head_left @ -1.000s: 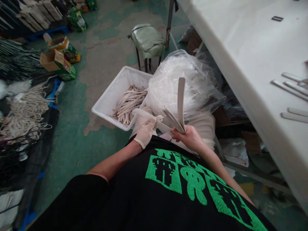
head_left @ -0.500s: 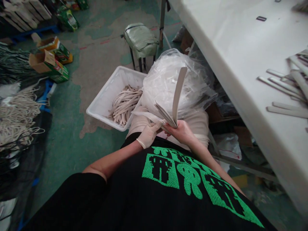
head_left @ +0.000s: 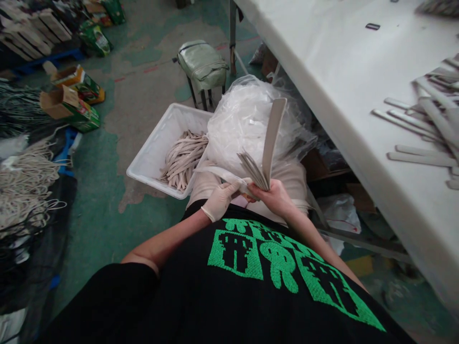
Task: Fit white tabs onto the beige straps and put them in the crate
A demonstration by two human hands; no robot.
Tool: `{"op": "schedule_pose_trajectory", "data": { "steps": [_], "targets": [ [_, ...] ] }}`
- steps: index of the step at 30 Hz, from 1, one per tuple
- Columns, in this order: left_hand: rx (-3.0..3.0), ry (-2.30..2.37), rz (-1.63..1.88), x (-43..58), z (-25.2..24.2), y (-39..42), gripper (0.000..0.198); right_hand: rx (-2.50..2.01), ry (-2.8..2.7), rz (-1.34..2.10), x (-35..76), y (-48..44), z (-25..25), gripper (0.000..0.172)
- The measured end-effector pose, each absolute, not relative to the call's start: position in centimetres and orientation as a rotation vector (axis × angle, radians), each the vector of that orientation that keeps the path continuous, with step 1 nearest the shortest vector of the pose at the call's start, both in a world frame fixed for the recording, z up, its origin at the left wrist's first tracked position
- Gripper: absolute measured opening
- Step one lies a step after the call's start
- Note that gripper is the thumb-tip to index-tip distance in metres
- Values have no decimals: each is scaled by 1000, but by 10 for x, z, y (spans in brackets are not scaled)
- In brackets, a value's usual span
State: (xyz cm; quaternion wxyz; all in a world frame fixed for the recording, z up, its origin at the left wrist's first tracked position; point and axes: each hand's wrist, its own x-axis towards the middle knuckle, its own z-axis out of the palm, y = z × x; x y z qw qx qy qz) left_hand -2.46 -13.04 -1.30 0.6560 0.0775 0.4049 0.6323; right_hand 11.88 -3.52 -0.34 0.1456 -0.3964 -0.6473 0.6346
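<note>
First, nearest the camera: a black T-shirt (head_left: pixel 229 282) with a green knit print. Just beyond it, the left hand (head_left: pixel 220 200), in a white latex glove, pinches a flat beige strip (head_left: pixel 218 174) between thumb and fingers. The bare right hand (head_left: pixel 272 198) sits just beside it, fingers curled around the lower end of a fanned bundle of beige strips (head_left: pixel 253 167). One longer, curved strip (head_left: pixel 272 136) stands up from the bundle. Both hands hover above beige cloth (head_left: pixel 292 179) on the lap; trousers or apron, cannot tell.

Slightly farther, a white plastic crate (head_left: pixel 150 153) holds a loose heap of similar strips (head_left: pixel 184 160), and a bulging transparent plastic bag (head_left: pixel 251 129) of pale material lies against its right side. To the right, a white table (head_left: pixel 344 71) carries scattered strips (head_left: pixel 419 143) and a small dark clip (head_left: pixel 373 26).

The concrete floor (head_left: pixel 93 191) shows worn green paint. To the left lie coils of pale cord (head_left: pixel 25 186), then cardboard boxes (head_left: pixel 68 100). Far off stand a stool (head_left: pixel 202 64) with a green-wrapped seat and, far left, stacked boards (head_left: pixel 36 33).
</note>
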Motion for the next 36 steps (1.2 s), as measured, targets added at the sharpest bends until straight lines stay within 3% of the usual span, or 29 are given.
{"op": "schedule_pose_trajectory", "data": {
  "steps": [5,10,13,18,24,30,33,36],
  "targets": [
    [147,917,1427,-38,-3,-135,23,-1153,-1682,1639,139,-22,-11,30],
    [114,864,1352,-26,-29,-131,22,-791,-1969,1658,135,-29,-10,25],
    [122,830,1296,-20,-43,-129,21,-809,-1990,1671,129,-33,-11,22],
    [-202,779,1051,-42,-60,-126,42,-1040,-1888,1741,139,-35,-10,26],
    [-562,1179,1700,-123,-79,-103,33,-966,-1699,2054,190,-39,4,38],
    [-250,1213,1804,-121,-61,-88,27,-985,-1526,2024,195,-39,4,43],
    [27,1213,1665,-87,-53,-93,25,-984,-1453,1925,179,-29,6,41],
    [424,1213,1452,-61,-47,-101,34,-936,-1404,1873,163,-12,9,51]
  ]
}}
